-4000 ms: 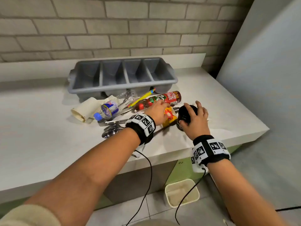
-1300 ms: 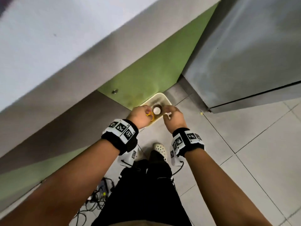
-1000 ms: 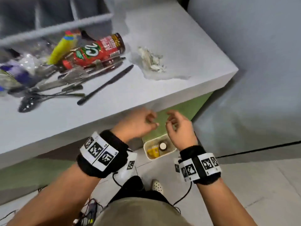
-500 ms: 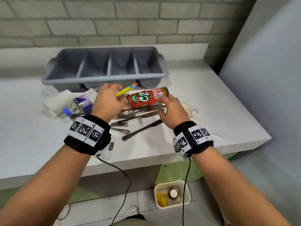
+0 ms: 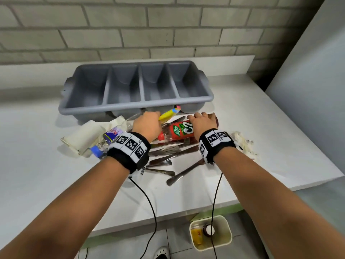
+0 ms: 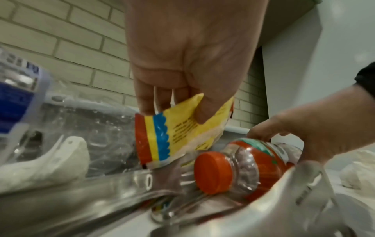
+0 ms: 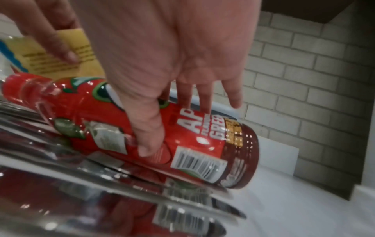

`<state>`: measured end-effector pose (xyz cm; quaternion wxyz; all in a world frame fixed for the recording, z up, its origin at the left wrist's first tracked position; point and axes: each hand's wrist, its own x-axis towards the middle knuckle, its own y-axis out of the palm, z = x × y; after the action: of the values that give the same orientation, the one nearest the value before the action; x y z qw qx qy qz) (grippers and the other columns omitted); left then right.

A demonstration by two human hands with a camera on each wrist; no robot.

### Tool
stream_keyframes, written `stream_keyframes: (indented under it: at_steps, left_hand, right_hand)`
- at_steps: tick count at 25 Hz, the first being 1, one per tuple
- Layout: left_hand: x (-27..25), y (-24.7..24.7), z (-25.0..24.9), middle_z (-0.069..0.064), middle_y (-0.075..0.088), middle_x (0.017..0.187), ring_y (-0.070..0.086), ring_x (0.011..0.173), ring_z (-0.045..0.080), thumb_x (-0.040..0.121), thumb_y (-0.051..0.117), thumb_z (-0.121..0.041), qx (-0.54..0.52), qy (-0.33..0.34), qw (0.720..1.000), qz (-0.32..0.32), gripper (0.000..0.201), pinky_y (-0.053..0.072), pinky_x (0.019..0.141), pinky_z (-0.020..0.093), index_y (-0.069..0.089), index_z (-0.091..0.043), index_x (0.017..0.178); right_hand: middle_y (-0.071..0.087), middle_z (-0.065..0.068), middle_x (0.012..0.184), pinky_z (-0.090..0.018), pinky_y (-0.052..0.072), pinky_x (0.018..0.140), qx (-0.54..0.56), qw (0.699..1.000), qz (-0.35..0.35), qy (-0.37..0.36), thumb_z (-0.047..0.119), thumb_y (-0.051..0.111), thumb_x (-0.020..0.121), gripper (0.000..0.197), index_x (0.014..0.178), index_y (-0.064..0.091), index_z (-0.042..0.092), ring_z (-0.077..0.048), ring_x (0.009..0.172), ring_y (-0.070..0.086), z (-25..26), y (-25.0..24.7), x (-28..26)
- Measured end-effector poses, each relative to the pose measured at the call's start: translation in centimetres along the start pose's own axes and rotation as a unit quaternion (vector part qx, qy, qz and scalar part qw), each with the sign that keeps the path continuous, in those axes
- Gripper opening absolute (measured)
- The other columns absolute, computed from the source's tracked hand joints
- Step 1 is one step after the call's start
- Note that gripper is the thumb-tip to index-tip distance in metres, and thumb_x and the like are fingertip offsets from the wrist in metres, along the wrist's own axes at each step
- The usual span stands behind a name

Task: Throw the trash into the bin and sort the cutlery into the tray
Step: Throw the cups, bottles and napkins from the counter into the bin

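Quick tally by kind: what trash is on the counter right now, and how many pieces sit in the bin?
Plastic bottles: 2, the red drink bottle and the water bottle
Yellow wrapper: 1
Paper cup: 1
Crumpled tissue: 1
In the bin: 2, a yellow piece and a dark round piece
Total: 7

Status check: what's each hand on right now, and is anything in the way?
Left hand pinches yellow wrapper. Right hand wraps red bottle, lying on cutlery pile. Tray empty; bin holds two items. Nothing blocking.
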<state>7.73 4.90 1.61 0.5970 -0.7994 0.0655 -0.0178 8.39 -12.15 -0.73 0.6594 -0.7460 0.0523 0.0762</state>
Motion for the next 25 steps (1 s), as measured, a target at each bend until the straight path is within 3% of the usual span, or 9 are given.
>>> stream_keyframes:
  at_steps: [4,8,11,14,15,17,19,22,25]
  left_hand:
    - [-0.1,-1.8,0.1,0.018,0.066,0.104,0.062,0.097,0.039,0.091,0.044,-0.020,-0.085,0.029,0.993,-0.070,0.027,0.050,0.083,0.042,0.056,-0.014,0.114]
    - [-1.0,-2.8,-0.1,0.022,0.065,0.094,0.060,0.089,0.039,0.090,0.046,-0.017,-0.161,0.054,0.981,-0.089,0.021,0.051,0.078,0.043,0.059,-0.007,0.104]
    - [-2.5,-3.6,-1.0,0.022,0.062,0.103,0.057,0.095,0.039,0.091,0.044,-0.010,-0.169,0.081,0.970,-0.156,0.024,0.046,0.080,0.042,0.057,-0.003,0.110]
    - [-5.0,-4.2,-3.1,0.017,0.058,0.112,0.056,0.097,0.037,0.088,0.041,-0.002,-0.152,0.138,0.955,-0.214,0.033,0.047,0.080,0.045,0.054,-0.006,0.118]
    - [-5.9,-4.3,-4.0,0.015,0.057,0.114,0.057,0.095,0.037,0.087,0.041,0.000,-0.138,0.156,0.951,-0.228,0.035,0.049,0.077,0.047,0.055,-0.007,0.118]
    - [-7.7,-3.6,-6.0,0.013,0.058,0.114,0.060,0.088,0.040,0.083,0.043,0.002,-0.112,0.182,0.945,-0.246,0.037,0.052,0.069,0.049,0.057,-0.009,0.116]
    - [-10.0,-2.0,-8.6,0.013,0.061,0.111,0.062,0.080,0.039,0.079,0.044,0.004,-0.095,0.207,0.941,-0.252,0.039,0.053,0.063,0.046,0.060,-0.009,0.112]
    - [-13.8,2.0,-12.6,0.008,0.062,0.109,0.057,0.085,0.023,0.075,0.041,-0.001,-0.101,0.238,0.935,-0.244,0.040,0.047,0.066,0.032,0.059,-0.011,0.109]
    - [-18.0,7.5,-15.8,-0.006,0.048,0.110,0.051,0.087,0.015,0.075,0.041,-0.007,-0.161,0.271,0.933,-0.173,0.038,0.042,0.067,0.027,0.049,-0.019,0.109]
  right_hand:
    - [0.046,-0.010,0.131,-0.060,0.015,0.115,-0.049,0.993,-0.103,-0.019,0.008,0.052,0.086,0.046,0.130,0.043,0.019,-0.033,0.129,0.040,-0.4,-0.9,-0.7]
    - [0.041,-0.011,0.140,-0.052,0.027,0.110,-0.061,0.991,-0.106,-0.050,0.012,0.050,0.088,0.039,0.126,0.045,0.017,-0.033,0.124,0.045,-0.6,-1.5,-1.7]
    - [0.052,-0.010,0.134,-0.053,0.026,0.108,-0.038,0.989,-0.133,-0.048,0.020,0.050,0.088,0.035,0.122,0.044,0.016,-0.034,0.123,0.045,-1.4,-2.3,-3.7]
    - [0.055,-0.013,0.125,-0.060,0.022,0.110,0.048,0.981,-0.185,-0.028,0.032,0.054,0.084,0.045,0.123,0.045,0.013,-0.036,0.121,0.049,-3.7,-2.0,-8.4]
    - [0.057,-0.014,0.118,-0.060,0.031,0.105,0.071,0.974,-0.215,-0.020,0.037,0.054,0.081,0.049,0.122,0.047,0.011,-0.037,0.111,0.057,-4.8,-1.4,-10.4]
    - [0.060,-0.015,0.104,-0.049,0.053,0.079,0.112,0.964,-0.241,-0.003,0.046,0.048,0.076,0.055,0.117,0.050,0.009,-0.036,0.084,0.066,-6.6,0.3,-14.4]
    - [0.060,-0.016,0.100,-0.039,0.054,0.058,0.177,0.955,-0.238,0.018,0.047,0.043,0.074,0.058,0.115,0.050,0.007,-0.034,0.073,0.065,-8.7,2.9,-18.6]
    - [0.056,-0.017,0.104,-0.032,0.048,0.056,0.310,0.907,-0.275,0.073,0.046,0.044,0.075,0.058,0.118,0.043,0.006,-0.030,0.079,0.061,-11.7,7.8,-24.1]
    - [0.052,-0.017,0.114,-0.037,0.050,0.075,0.510,0.805,-0.267,0.146,0.044,0.047,0.076,0.060,0.124,0.039,0.010,-0.024,0.095,0.057,-13.5,14.4,-28.9]
